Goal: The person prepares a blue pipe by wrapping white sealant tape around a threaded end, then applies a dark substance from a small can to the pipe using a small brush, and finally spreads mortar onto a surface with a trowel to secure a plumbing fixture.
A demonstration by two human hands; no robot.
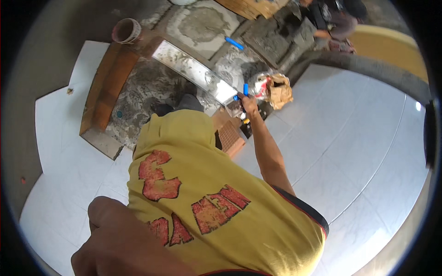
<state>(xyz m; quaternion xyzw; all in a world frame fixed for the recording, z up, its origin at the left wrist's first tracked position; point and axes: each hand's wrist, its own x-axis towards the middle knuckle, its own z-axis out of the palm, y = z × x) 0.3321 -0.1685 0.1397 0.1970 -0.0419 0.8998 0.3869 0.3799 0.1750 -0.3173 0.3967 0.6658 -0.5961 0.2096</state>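
Observation:
My right arm reaches forward over the work area, and my right hand (249, 106) is closed at the near end of a long glossy white strip (186, 66). Its fingers close on a small blue piece (237, 97), whose kind I cannot make out. Just beyond the fingers stands a blue stick-like part (246, 89). A crumpled brown paper bag (280, 91) is to the right of this hand. Close to the view at lower left, my left hand (108, 230) is raised with curled fingers. What it holds, if anything, is hidden.
Large pale tiles (340, 133) cover the floor on the right. A brown cardboard piece (103, 94) and a bucket (126, 31) stand left. Ahead lie wet mortar (200, 23) and a blue bar (234, 43). Another person (338, 20) is at far right.

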